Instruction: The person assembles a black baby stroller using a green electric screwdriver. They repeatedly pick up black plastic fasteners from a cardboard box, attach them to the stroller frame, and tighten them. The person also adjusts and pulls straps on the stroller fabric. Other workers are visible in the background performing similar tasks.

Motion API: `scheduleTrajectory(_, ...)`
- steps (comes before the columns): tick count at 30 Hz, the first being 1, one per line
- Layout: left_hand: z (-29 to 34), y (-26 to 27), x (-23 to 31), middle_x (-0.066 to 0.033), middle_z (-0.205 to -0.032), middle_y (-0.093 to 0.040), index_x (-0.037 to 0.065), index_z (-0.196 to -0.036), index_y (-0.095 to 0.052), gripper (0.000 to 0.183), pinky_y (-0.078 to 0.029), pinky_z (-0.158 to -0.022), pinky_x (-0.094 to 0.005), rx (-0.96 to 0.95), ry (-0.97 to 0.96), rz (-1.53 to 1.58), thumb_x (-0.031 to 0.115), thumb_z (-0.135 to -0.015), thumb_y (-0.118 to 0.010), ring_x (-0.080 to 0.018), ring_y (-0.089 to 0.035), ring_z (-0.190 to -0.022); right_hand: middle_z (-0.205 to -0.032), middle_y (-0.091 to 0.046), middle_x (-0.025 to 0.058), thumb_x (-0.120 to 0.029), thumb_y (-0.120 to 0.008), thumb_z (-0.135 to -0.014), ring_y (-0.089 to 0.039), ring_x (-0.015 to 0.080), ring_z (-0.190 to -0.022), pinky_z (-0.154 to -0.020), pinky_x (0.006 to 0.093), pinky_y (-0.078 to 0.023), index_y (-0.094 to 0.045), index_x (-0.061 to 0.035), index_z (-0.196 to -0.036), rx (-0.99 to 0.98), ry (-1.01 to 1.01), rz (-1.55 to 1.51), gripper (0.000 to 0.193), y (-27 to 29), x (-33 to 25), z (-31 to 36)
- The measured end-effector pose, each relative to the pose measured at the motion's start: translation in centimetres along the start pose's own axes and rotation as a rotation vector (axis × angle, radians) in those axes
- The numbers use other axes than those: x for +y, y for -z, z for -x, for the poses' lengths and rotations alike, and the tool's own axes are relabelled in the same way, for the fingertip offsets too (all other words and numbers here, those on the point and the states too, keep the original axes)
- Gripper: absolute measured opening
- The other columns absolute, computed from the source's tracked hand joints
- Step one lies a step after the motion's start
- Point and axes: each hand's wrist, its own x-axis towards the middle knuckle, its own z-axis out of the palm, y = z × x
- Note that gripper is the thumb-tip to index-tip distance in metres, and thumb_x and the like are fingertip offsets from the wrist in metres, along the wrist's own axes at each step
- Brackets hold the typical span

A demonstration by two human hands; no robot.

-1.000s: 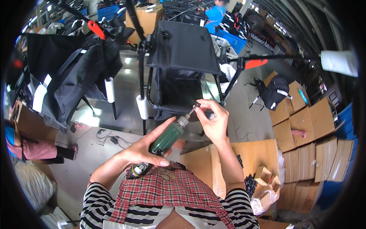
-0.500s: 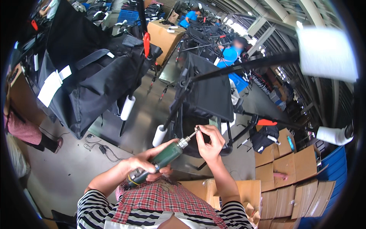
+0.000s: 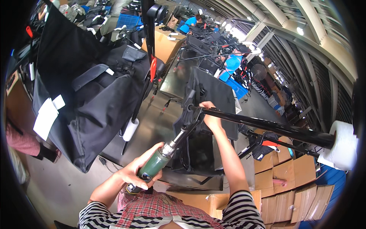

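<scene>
My left hand is wrapped around a green power screwdriver, whose metal nose and bit point up and away from me. The bit's tip lies near the joint of a black tubular frame. At that joint my right hand is closed about the tube, with its fingertips partly hidden behind it. Any small part between those fingers is too hidden to make out. Black fabric panels hang from the frame just beyond both hands.
A large black fabric piece with white tags stands on the left. White wrapping covers the long tube's near right end. Cardboard boxes stack at the lower right. People in blue are farther back among more frames.
My right hand has left the screwdriver bit's tip and moved up to the frame joint. The long tube has swung lower on the right. My left hand still grips the screwdriver, now slightly lower.
</scene>
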Motion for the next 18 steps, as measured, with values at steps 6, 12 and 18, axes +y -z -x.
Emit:
scheduleTrajectory(6,-0.4,1.5,1.0,-0.0215,-0.09,-0.057,0.03,-0.161,0.008,0.137,-0.053,-0.053,-0.0343,0.095,-0.032,-0.014,-0.001,-0.066,-0.085,-0.0241,-0.064,-0.06,-0.086,-0.071,0.021,-0.027,-0.072,-0.091,-0.072,0.0308,-0.08,-0.071,0.0427,-0.055,-0.064,0.0028,-0.088,-0.078,-0.143,0.362,0.031,-4.7,1.2,-5.8)
scheduleTrajectory(12,-1.5,2.5,1.6,-0.0162,-0.087,-0.056,0.028,-0.162,0.006,0.128,-0.054,-0.059,-0.0345,0.187,-0.111,0.015,0.0,-0.074,-0.084,-0.0195,-0.063,-0.068,-0.055,-0.056,0.0007,-0.022,-0.062,-0.101,-0.053,0.0093,-0.051,-0.053,0.0284,-0.045,-0.061,-0.0049,-0.073,-0.433,-0.214,-0.257,0.032,3.9,-5.5,-0.4)
scheduleTrajectory(18,-7.6,4.1,-0.7,-0.0091,-0.09,-0.055,0.031,-0.161,0.006,0.124,-0.053,-0.099,-0.0482,0.184,-0.102,0.045,0.005,-0.077,-0.081,-0.0162,-0.062,-0.066,-0.064,-0.066,0.0088,-0.016,-0.061,-0.099,-0.069,0.0249,-0.059,-0.056,0.0362,-0.056,-0.054,-0.0051,-0.074,-0.713,0.092,-0.185,0.028,7.8,-13.9,13.8)
